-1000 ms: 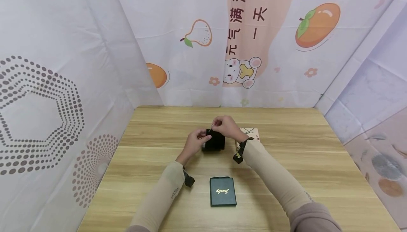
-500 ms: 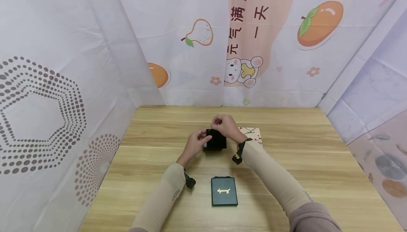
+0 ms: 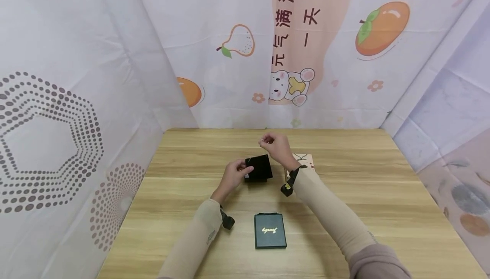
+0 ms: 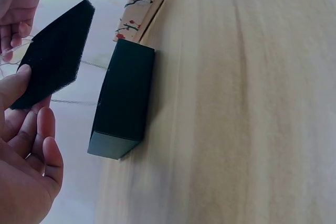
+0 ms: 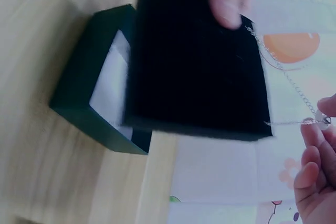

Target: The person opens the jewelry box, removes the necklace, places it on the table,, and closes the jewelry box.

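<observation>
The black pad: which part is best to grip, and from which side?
Probably the left edge, from the left in the head view: the pad is flat, easily pinched across both faces, and the chain leaves its far edge.

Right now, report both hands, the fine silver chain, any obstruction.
Left hand: gripping square black pad. Right hand: pinching fine silver chain, which runs to the pad. Open rectangular dark green box close by; nothing visibly blocking the chain.

The necklace pad (image 5: 199, 77) is matt, velvety; the chain (image 5: 287, 124) is shiny metal. The box (image 4: 126, 87) appears smooth cardboard; the tabletop (image 3: 383, 194) is wood-grained.
</observation>
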Available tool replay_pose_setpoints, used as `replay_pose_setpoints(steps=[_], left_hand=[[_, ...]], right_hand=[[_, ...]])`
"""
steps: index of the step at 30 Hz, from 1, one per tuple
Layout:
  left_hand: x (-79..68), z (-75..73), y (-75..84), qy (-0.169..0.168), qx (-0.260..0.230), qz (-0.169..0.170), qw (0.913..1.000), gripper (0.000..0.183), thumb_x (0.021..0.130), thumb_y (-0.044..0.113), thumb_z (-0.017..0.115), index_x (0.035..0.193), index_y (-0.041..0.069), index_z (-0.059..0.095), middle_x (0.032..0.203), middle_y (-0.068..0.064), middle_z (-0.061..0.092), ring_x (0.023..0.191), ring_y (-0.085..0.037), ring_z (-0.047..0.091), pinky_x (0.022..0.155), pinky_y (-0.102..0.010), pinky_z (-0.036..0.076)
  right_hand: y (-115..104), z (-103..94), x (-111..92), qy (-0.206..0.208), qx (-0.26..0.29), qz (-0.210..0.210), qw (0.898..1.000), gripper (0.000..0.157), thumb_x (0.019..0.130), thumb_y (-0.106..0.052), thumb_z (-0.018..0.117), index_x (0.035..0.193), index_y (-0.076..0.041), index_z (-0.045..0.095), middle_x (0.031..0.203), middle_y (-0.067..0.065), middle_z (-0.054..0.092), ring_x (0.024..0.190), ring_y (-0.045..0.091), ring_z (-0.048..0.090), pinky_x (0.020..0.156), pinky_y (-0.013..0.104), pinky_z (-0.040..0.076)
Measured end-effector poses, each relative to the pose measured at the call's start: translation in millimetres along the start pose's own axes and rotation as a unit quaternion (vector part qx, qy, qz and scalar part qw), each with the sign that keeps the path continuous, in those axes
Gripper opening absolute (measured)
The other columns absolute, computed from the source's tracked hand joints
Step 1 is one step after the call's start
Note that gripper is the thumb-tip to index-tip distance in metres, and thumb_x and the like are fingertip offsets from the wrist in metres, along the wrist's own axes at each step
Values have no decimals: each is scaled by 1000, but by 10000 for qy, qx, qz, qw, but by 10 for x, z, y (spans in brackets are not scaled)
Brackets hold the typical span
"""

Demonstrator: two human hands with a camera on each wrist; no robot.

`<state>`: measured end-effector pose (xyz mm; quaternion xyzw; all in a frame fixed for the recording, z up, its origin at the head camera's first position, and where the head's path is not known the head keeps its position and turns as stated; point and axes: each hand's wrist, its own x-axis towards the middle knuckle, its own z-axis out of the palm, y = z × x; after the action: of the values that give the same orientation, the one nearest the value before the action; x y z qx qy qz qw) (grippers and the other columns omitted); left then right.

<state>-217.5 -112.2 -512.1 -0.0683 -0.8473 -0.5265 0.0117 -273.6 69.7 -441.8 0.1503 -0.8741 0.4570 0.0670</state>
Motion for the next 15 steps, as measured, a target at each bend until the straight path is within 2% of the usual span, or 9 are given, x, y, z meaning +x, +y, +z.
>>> replay_pose_setpoints(steps=[3, 5, 12, 15], left_hand=[[-25, 1, -16, -6, -66, -58, 10000, 44, 90, 23, 70, 122, -7, 62, 103, -20, 68, 92, -28, 63, 83, -42, 53], [-30, -11, -29, 5, -110, -30, 9999, 44, 91, 24, 70, 122, -6, 63, 103, -20, 68, 93, -29, 63, 83, -43, 53], [-58, -54, -105, 157, -302, -15, 9994, 29, 90, 22, 71, 108, 0, 69, 95, -13, 68, 84, -15, 58, 76, -28, 50], [-82, -71, -116, 204, -325, 38, 9993, 26, 89, 20, 72, 104, -1, 70, 93, -13, 68, 82, -14, 57, 75, -25, 48]], right_hand=[[9, -50, 3, -4, 25, 56, 10000, 13, 90, -18, 68, 92, -5, 71, 86, 11, 71, 81, 23, 64, 71, 32, 52], [12, -69, 11, 7, 69, 54, 10000, 14, 90, -18, 68, 93, -5, 72, 86, 11, 71, 81, 23, 65, 71, 32, 51], [49, -119, 26, 218, 311, 171, 9991, 15, 90, -19, 67, 94, -5, 71, 87, 12, 69, 82, 22, 63, 71, 29, 49], [49, -148, 36, 376, 452, 166, 9981, 15, 90, -19, 67, 92, -4, 70, 85, 13, 68, 79, 22, 62, 68, 27, 47]])
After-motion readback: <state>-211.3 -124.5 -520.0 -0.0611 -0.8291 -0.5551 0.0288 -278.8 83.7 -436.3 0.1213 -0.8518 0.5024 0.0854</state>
